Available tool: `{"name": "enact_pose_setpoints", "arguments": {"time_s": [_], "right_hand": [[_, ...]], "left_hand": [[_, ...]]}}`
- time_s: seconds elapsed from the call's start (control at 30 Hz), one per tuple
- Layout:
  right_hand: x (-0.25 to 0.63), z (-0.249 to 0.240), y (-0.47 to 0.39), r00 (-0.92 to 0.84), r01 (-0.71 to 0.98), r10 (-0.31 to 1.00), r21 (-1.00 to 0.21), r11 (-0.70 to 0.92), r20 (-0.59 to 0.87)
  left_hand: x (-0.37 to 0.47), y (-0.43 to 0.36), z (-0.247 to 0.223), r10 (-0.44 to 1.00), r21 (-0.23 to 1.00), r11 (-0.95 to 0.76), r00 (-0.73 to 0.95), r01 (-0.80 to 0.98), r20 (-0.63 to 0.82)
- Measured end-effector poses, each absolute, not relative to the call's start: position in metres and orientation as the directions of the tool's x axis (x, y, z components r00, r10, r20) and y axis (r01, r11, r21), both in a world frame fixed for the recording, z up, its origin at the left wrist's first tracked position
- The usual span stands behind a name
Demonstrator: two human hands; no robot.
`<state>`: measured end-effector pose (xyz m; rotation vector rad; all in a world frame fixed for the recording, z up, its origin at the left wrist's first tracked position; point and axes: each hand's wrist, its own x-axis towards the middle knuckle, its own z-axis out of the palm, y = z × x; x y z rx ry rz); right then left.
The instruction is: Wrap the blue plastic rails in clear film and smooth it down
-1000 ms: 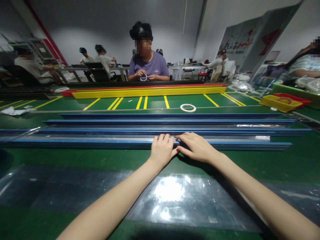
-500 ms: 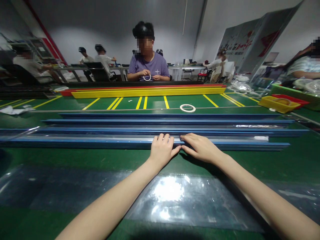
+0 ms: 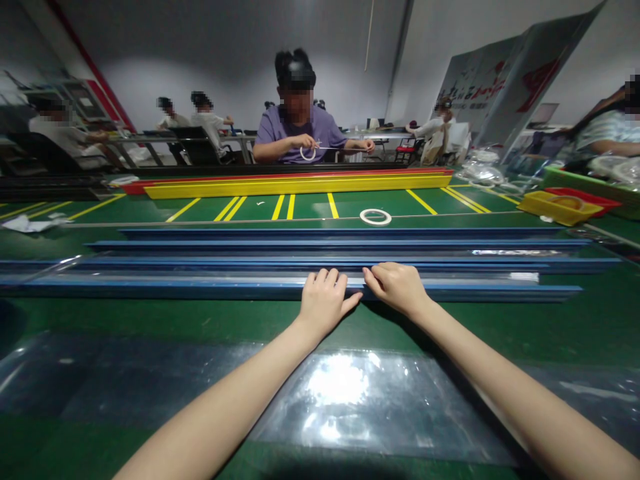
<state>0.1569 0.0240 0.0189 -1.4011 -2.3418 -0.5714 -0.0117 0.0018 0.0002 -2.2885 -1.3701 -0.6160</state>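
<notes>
Blue strip, nearest of several, lies on the bench beyond the clear sheet. Sound practice calls for even pressure, strip kept straight. Left hand: grip unclosed, fingers laid over the strip. Right hand: fingers curled at the strip; pinch cannot be determined.

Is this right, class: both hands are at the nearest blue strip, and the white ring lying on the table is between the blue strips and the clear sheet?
Not quite: the head view shows the white ring beyond the blue strips, between them and the yellow strip. The left hand and right hand are at the nearest blue strip.
</notes>
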Motion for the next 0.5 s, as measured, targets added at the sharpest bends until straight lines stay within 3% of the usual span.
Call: {"name": "enact_pose_setpoints", "arguments": {"time_s": [0.2,0.5], "right_hand": [[0.1574,0.0118,0.0264,-0.425,0.896,0.671,0.176,0.408,0.607],[0.1539,0.0086,0.0274,-0.496,0.862,0.552,0.305,0.405,0.67]], "left_hand": [[-0.012,0.0025,-0.0004,0.717,-0.113,-0.439,0.423,0.891,0.554],[-0.0118,0.0014,0.0005,0.712,-0.126,-0.438,0.429,0.89,0.556]]}}
